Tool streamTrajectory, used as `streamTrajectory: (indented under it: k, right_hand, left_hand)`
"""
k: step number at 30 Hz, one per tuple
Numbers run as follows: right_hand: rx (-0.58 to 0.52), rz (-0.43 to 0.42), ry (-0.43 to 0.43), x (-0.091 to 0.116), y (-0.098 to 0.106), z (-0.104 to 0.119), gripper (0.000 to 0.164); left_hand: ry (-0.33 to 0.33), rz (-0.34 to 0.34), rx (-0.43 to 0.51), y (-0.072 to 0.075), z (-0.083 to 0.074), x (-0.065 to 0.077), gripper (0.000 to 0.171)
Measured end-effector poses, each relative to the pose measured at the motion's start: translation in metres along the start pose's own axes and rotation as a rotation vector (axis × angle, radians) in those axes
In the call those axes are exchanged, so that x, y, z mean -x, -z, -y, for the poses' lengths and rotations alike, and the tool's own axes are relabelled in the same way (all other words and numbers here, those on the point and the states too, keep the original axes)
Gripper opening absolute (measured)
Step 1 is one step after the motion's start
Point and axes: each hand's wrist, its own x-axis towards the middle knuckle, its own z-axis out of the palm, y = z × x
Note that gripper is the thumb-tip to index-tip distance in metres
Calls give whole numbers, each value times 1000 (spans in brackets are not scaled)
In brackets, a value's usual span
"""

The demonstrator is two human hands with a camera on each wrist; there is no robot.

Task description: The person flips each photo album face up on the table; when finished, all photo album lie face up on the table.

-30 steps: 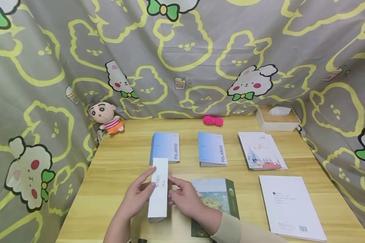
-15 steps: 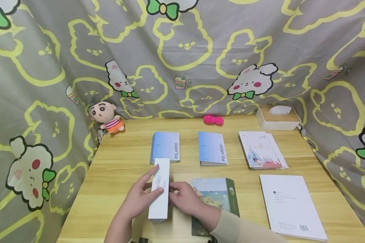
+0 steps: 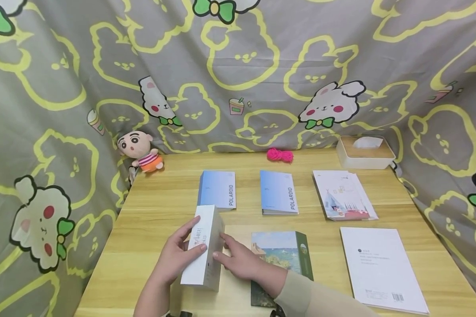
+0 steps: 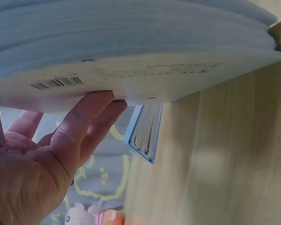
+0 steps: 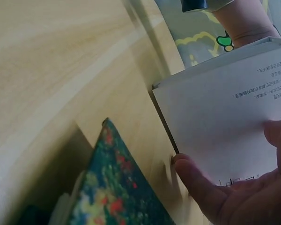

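The left grip [image 3: 174, 257] is curled round a thick white book [image 3: 207, 231], its thumb across the spine. The book stands spine-up, leaning slightly, between both grips. The right grip [image 3: 239, 259], loosely spread, touches the cover facing it with thumb and finger. Under the right forearm lies a painting-covered book [image 3: 275, 246]; ahead of the left grip, a blue POLAROID album [image 3: 218, 189] rests on the tabletop [image 3: 127, 255].

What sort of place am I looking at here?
Probably a small curtained-off desk nook, perhaps in a home: a rabbit-print curtain hangs around the visible sides of a wood-grain table, and a wood-topped tissue box stands at the far right.
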Motion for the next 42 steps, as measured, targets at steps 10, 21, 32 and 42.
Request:
streamTrajectory:
  k: [10,21,32,42]
  right_hand:
    - [-5,-11,-1,-3,1,0,84]
    - [262,-43,-25,-1,-7,-1,85]
    - [318,-18,-21,-3,-7,-3,80]
    - [524,30,-1,-5,-8,-6,81]
  left_hand:
    - [15,-52,74,8,13,1,82]
    - [126,-175,0,24,22,1,67]
    - [179,-195,-148,29,23,4,50]
    - [174,-155,-575,20,36,1,52]
